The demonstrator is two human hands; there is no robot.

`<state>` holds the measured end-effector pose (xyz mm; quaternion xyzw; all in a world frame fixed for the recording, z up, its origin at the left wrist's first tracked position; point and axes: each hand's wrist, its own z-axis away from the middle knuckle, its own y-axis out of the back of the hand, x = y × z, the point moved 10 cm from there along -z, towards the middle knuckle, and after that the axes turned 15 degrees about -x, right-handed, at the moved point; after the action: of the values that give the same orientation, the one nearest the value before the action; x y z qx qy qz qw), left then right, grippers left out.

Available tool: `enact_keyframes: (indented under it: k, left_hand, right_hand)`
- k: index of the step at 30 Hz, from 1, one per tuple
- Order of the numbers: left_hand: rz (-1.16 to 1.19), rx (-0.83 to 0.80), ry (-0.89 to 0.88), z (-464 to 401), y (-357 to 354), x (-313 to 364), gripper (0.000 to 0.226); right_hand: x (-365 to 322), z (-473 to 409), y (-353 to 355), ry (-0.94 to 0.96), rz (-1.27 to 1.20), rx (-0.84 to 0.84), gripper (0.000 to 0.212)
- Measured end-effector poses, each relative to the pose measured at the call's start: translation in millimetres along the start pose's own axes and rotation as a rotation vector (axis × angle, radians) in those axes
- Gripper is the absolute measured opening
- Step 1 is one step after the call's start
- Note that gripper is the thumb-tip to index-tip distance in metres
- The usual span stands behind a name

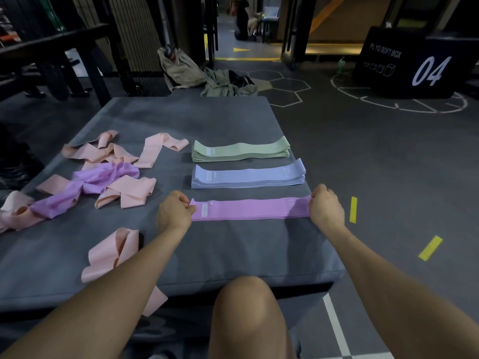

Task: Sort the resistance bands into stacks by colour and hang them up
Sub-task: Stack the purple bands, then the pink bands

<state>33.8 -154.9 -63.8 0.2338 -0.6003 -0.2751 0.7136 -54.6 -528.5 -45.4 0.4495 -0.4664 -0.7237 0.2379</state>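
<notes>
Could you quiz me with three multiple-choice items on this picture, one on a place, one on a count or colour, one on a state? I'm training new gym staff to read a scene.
1. Where does the green stack lie among the neat stacks?
A. Nearest the person
B. Farthest from the person
C. In the middle

2. How many neat stacks lie on the grey mat?
A. Three
B. Two
C. Five

3. What is the state of the purple band between the hands?
A. Crumpled in a heap
B. Hanging on a hook
C. Held flat at both ends

Answers:
1. B: it lies beyond the blue stack.
2. A: green, blue, and purple in front.
3. C: the left hand and the right hand each pinch one end, and it lies straight on the mat.
</notes>
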Motion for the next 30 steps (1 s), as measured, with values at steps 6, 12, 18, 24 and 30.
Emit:
enact_keyframes:
  k: [6, 12, 18, 24, 30]
  left_hand:
    - [-0.054, 0.003, -0.158, -1.6, -1.2, 9.9, 0.024]
    - [0.026, -0.032, -0.199, -5.1, -7.5, 3.8, 0.006]
    - [0.023, -0.021, -0.190, -4.9, 2.6, 1.7, 0.019]
    - [0.177, -0.066, -0.193, -5.2, 3.2, -7.3, 0.016]
    - [0.255, -0.113, -0.186, -6.7, -3.5, -10.7, 0.020]
  right_hand:
    - [-3.0, 3.2, -0.3, 0.028, 0.055, 0.053, 0.023]
    - [-8.3, 2.3, 3.7, 0.027, 0.113, 0.106, 0.025]
    - [-96.9, 14.3, -6.3, 0.396, 0.105, 0.093, 0.029]
    - [-185.3, 32.0, -101.5, 0.664, 0.128, -0.428, 0.060]
    - [-195.4, 33.5, -125.5, 0.672, 0.215, -0.498, 0.064]
